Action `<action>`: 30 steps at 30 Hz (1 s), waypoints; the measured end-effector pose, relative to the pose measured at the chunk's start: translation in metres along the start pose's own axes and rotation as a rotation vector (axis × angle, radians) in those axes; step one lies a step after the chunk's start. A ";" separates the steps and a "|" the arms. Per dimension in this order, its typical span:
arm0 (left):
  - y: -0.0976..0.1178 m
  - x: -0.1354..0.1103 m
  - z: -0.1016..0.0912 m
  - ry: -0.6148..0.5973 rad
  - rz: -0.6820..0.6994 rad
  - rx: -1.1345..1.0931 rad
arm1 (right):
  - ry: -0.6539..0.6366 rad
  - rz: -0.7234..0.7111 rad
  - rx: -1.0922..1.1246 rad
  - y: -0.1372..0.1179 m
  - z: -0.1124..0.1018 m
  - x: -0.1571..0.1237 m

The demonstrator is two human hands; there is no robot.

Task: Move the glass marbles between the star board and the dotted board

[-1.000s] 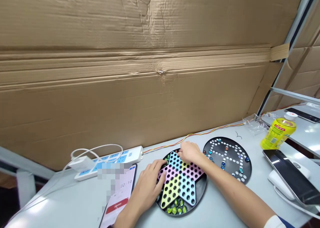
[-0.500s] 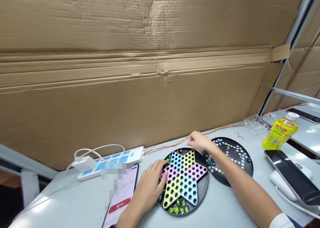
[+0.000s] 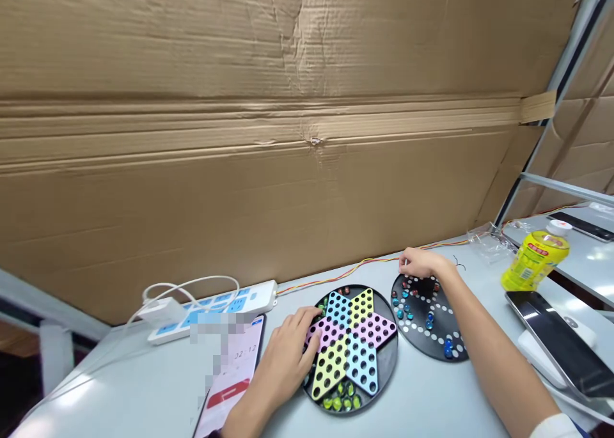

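Observation:
A round black Chinese checkers board [image 3: 387,367] lies in front of me, its star of yellow, blue and pink points dotted with holes. My left hand [image 3: 288,348] rests over its left edge, fingers stretched and thumb apart. Yellow-green marbles [image 3: 341,401] sit in the near rim pocket, green ones [image 3: 323,305] beside my left fingertips. To the right is a black disc [image 3: 417,345] with white dots, carrying loose blue marbles [image 3: 448,348] and red marbles [image 3: 394,293]. My right hand [image 3: 419,263] is over its far rim, fingers bent together; whatever they hold is hidden.
At left are a white power strip [image 3: 261,297] with cables and a phone [image 3: 235,367] showing a timer. On the right stand a yellow drink bottle [image 3: 535,259] and a dark phone [image 3: 556,336] on a white device. Cardboard [image 3: 288,214] walls the back.
My right hand has moved right, from between the two boards to the disc's far rim. Marbles on the disc show in different places. My left hand has stayed put.

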State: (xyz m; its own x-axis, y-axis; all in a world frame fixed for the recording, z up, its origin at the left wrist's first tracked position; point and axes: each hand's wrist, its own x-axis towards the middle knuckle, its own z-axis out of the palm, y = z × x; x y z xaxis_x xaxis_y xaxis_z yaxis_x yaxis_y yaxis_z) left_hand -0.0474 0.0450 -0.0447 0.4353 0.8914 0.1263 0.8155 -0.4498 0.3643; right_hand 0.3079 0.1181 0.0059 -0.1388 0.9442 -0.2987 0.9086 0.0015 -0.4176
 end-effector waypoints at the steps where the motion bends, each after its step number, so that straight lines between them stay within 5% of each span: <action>1: 0.000 0.000 0.000 0.006 0.002 -0.002 | 0.032 -0.037 0.004 -0.008 0.000 -0.001; 7: 0.000 0.001 0.001 0.034 0.023 0.001 | 0.148 -0.266 0.014 -0.077 0.035 -0.004; 9: 0.000 0.000 0.001 0.031 0.024 0.005 | 0.166 -0.350 -0.145 -0.099 0.054 -0.005; 13: 0.001 -0.001 0.001 0.035 0.023 0.010 | 0.216 -0.321 -0.259 -0.126 0.082 -0.008; 20: 0.004 0.000 0.002 0.023 0.017 -0.003 | 0.256 -0.323 -0.304 -0.134 0.095 -0.013; 30: 0.005 -0.001 0.000 0.023 0.023 -0.011 | 0.133 -0.327 -0.231 -0.127 0.088 -0.006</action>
State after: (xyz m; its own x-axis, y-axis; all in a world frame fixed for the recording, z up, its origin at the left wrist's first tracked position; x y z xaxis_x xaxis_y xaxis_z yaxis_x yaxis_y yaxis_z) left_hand -0.0435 0.0417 -0.0430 0.4449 0.8819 0.1562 0.8010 -0.4698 0.3712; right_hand 0.1589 0.0833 -0.0154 -0.3965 0.9159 -0.0626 0.8915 0.3679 -0.2643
